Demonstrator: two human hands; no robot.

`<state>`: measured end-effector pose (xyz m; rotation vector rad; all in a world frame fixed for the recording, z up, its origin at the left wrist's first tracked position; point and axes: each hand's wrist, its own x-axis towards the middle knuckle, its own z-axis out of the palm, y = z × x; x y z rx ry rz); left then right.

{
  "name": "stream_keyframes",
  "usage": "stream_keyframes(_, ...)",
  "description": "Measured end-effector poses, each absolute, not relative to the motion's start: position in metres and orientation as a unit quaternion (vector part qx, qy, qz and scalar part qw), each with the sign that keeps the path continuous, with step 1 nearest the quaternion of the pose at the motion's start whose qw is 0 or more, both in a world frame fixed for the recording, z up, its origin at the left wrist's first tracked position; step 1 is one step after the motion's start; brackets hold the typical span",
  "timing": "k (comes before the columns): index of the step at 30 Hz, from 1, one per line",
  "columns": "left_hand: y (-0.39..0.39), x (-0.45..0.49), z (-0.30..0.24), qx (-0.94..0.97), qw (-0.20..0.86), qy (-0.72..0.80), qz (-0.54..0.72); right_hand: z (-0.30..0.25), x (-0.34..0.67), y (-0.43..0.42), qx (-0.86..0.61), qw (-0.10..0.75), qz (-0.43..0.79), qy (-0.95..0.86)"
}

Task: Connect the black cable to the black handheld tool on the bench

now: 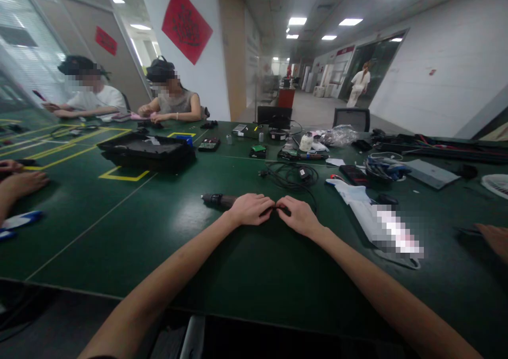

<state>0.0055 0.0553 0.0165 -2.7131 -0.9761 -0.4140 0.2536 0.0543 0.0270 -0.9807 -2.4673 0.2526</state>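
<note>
My left hand is wrapped round the rear of an electric screwdriver, which lies on the green table with its metal tip toward the left. Close by, my right hand pinches the end of a thin black cable where the two hands meet. My fingers hide how the cable and the screwdriver touch. Behind my right hand lies a loose coil of black cable with a small black block on it.
A black tray stands at left by yellow tape. To the right lie a white and blue cloth-like item, a grey laptop and bundled cables. Other people's hands rest at the left edge; another hand shows at right.
</note>
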Motion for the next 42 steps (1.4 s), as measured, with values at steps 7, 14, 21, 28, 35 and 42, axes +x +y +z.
stream_keyframes(7, 0.112, 0.01, 0.013, -0.927, 0.094, -0.333, -0.143, 0.023, 0.254, 0.105, -0.393, 0.262, 0.171, -0.865)
stream_keyframes(14, 0.111, 0.01, 0.021, -0.92, 0.051, -0.358, -0.152, 0.022, 0.253, 0.123, -0.396, 0.275, 0.237, -0.844)
stream_keyframes(21, 0.11, 0.011, 0.022, -0.901, 0.056, -0.397, -0.168, 0.025, 0.249, 0.129, -0.407, 0.272, 0.266, -0.831)
stream_keyframes(28, 0.117, 0.024, 0.023, -0.876, 0.033, -0.451, -0.17, 0.018, 0.253, 0.13, -0.419, 0.285, 0.303, -0.807)
stream_keyframes(35, 0.115, 0.018, 0.023, -0.893, 0.035, -0.422, -0.154, 0.013, 0.256, 0.123, -0.431, 0.293, 0.301, -0.798)
stream_keyframes(42, 0.106, 0.016, 0.016, -0.88, 0.086, -0.436, -0.169, 0.009, 0.255, 0.117, -0.453, 0.285, 0.275, -0.799)
